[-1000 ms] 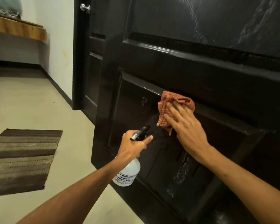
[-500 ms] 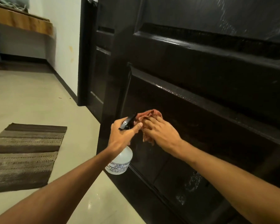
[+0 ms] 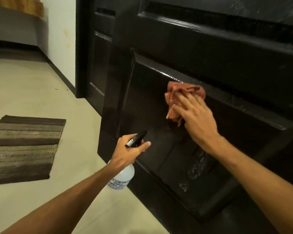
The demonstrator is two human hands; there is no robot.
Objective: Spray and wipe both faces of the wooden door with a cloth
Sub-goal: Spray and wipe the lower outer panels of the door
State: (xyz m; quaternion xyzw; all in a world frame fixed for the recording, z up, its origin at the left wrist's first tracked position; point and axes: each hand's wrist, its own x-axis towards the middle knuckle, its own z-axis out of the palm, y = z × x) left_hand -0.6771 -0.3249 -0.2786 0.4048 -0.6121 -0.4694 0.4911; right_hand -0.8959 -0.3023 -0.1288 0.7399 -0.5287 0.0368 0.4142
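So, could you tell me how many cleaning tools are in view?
2. The spray bottle is in the left hand, low beside the door; the reddish cloth is pressed to its lower panel under the right hand. Others may be out of frame.

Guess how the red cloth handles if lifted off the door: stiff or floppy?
Probably floppy: the cloth is bunched in folds under the right hand, a corner dangling. Likely light, since flat fingers alone pin it against the door.

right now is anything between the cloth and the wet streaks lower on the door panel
Nothing visible. The cloth under the right hand has bare panel down to the streaks; the spray bottle sits left.
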